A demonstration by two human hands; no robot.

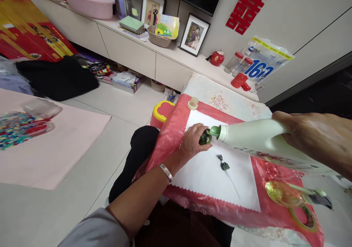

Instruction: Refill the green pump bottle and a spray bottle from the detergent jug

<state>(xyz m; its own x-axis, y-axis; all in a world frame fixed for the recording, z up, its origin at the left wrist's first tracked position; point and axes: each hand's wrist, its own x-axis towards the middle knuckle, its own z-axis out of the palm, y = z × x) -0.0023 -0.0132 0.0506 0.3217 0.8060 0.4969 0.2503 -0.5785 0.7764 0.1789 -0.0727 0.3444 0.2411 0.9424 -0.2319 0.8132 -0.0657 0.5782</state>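
My left hand wraps round a small dark green bottle above the white sheet. In my right hand is a large pale green jug, tipped so its mouth points left at the small bottle's neck. Green liquid shows at the jug's spout, reaching the small bottle's opening. A dark pump top with a clear dip tube lies on the white sheet. Near the far left corner of the red cover stands a pale cap.
A yellow-tinted pump bottle lies on the red cover at right, by a roll of tape. A yellow and pink stool stands left of the table. Behind runs a low cabinet with frames, jars and a basin.
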